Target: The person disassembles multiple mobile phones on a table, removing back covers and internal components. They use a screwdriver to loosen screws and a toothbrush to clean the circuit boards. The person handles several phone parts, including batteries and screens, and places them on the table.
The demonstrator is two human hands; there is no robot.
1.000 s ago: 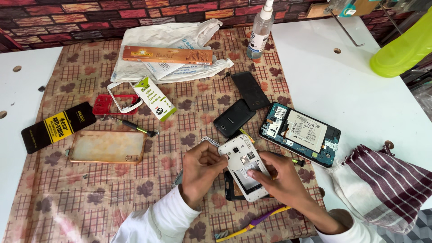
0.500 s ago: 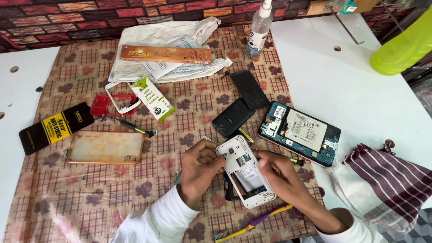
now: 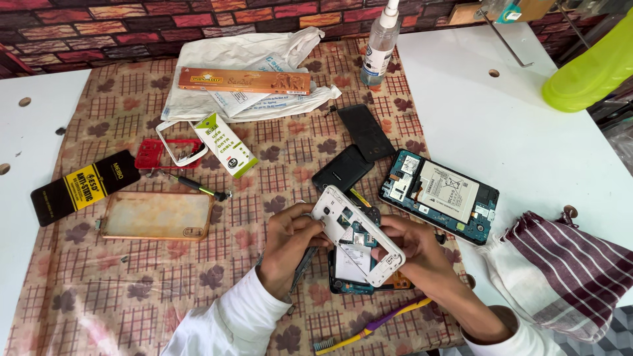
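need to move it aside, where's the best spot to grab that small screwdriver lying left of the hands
Judging by its pose, take the screwdriver by its dark handle, the thicker upper-left part, pinching from above across its width. It lies flat on the checked cloth with the tip pointing lower right toward the clear phone case, so coming from the red frame side probably avoids the tip.

frame (image 3: 356, 234): white matt plastic | tablecloth (image 3: 132, 277): patterned cloth | bottle (image 3: 379, 49): clear plastic
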